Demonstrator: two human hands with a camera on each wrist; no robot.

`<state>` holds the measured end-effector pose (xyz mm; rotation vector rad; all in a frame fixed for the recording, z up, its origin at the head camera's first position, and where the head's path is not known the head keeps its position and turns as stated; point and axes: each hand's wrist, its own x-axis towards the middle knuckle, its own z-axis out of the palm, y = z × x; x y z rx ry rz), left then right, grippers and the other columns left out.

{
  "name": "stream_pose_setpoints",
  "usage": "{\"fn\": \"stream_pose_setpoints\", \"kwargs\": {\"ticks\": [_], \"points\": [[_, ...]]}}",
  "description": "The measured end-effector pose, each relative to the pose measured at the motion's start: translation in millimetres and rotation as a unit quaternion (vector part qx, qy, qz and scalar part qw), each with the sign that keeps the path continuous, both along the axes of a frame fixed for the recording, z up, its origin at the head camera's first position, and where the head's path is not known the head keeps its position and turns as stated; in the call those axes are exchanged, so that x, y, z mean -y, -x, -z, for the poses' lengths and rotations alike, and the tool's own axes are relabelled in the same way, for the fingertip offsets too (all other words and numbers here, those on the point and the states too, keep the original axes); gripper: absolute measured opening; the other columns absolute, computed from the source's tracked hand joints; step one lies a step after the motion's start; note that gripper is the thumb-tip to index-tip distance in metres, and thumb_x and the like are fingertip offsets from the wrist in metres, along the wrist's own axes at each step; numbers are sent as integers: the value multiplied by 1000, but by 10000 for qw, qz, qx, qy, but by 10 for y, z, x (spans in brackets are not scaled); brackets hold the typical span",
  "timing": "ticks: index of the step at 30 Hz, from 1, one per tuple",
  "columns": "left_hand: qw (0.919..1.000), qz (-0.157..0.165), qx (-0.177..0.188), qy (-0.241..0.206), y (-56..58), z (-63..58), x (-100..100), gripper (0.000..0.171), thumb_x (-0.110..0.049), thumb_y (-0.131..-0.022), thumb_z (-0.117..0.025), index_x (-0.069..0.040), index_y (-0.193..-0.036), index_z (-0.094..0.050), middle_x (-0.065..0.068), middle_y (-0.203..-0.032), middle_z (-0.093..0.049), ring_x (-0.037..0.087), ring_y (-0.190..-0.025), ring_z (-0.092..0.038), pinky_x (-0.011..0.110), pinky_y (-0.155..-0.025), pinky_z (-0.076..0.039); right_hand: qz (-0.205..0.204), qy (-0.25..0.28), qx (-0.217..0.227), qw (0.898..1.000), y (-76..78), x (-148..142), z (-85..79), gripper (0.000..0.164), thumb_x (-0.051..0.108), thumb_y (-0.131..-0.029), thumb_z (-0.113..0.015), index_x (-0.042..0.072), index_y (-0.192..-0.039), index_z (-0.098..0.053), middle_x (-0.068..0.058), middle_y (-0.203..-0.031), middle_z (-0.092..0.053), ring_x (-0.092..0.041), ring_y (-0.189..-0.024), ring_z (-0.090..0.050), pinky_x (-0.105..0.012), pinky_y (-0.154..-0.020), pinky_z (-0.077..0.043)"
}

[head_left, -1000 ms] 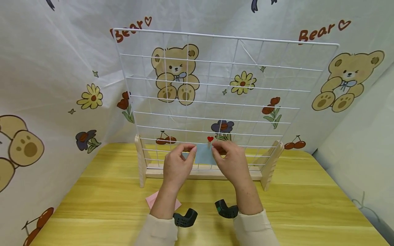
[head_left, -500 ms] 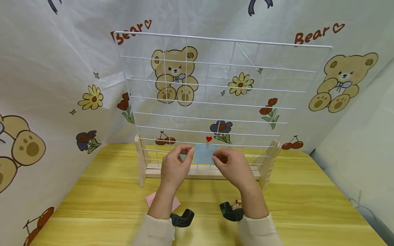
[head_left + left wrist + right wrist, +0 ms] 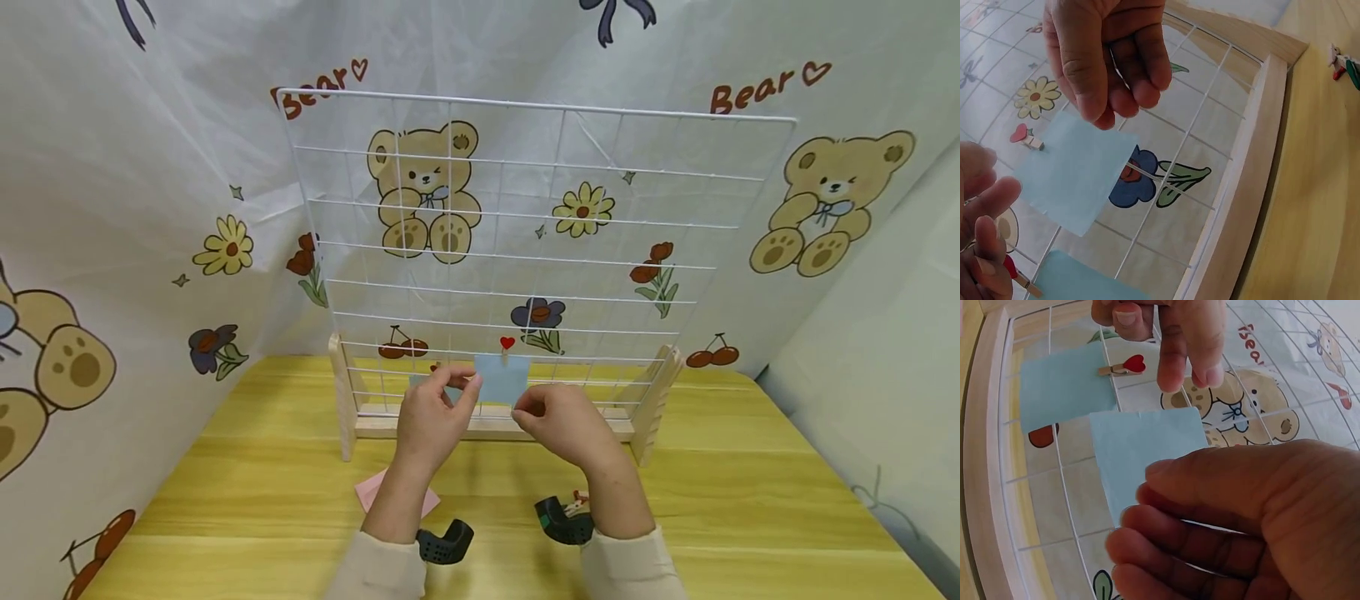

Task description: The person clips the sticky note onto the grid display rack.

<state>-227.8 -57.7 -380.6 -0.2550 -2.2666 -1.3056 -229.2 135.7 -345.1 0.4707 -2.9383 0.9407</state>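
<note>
A light blue sheet of paper [image 3: 502,380] hangs on the white wire grid [image 3: 525,254], held at its top by a small clothespin [image 3: 1034,143] with a red heart. My left hand [image 3: 433,423] is at the sheet's left edge, its thumb and fingertips apart with nothing visible between them. Just below the sheet's lower right corner is my right hand [image 3: 567,425], fingers loosely bent and holding nothing that I can see. A second blue sheet [image 3: 1066,387] hangs to the left, under another heart clothespin [image 3: 1124,366]; my left hand mostly covers it in the head view.
Wooden feet [image 3: 342,400] support the grid on the yellow wood-grain table [image 3: 247,500]. Pink paper [image 3: 369,490] lies by my left forearm. Several small clothespins [image 3: 576,503] lie beside my right wrist. A bear-printed cloth [image 3: 150,108] hangs behind.
My right hand has come off the blue sheet's right edge and moved down to below its corner. The left hand has stayed by the left edge. The view has tilted slightly upward.
</note>
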Motion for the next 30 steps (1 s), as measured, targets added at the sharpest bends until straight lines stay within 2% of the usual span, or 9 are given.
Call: {"fn": "stream_pose_setpoints", "kwargs": {"ticks": [8,14,18,25,30], "points": [[9994,51,-44,343,-24,62,67,18,-32,-96,-72,-19,-109,-75,-5,-92,-75,5,-53,-44,25,-46,-37,-4,-271,356,9990,-4,-72,27,8,15,-94,-72,11,-89,-76,1,-83,-69,-14,-74,-59,-33,-69,-54],[9993,115,62,341,-50,47,72,17,-30,-96,-72,-19,-108,-75,-5,-91,-74,6,-53,-45,25,-46,-38,9,-444,607,9972,-15,-79,60,8,16,-93,-74,14,-86,-76,2,-82,-69,-15,-74,-59,-34,-69,-54],[9988,157,35,456,-70,60,78,17,-29,-96,-73,-18,-109,-75,-5,-91,-74,5,-53,-45,24,-47,-39,-59,-540,633,9965,-12,-111,82,9,17,-92,-74,13,-85,-77,2,-82,-70,-14,-73,-60,-35,-69,-54],[9958,226,-53,888,-121,172,170,12,-27,-94,-74,-20,-105,-74,-6,-88,-75,1,-51,-41,22,-46,-36,-154,-621,700,9955,-26,-189,58,9,17,-93,-72,11,-87,-76,1,-84,-69,-15,-73,-58,-35,-67,-51],[9945,229,-95,1018,-140,210,251,12,-24,-94,-75,-19,-105,-74,-6,-88,-75,0,-50,-40,22,-46,-35,-247,-710,558,9956,-37,-232,56,11,18,-94,-71,11,-87,-75,1,-81,-68,-14,-70,-55,-33,-65,-49]]}}
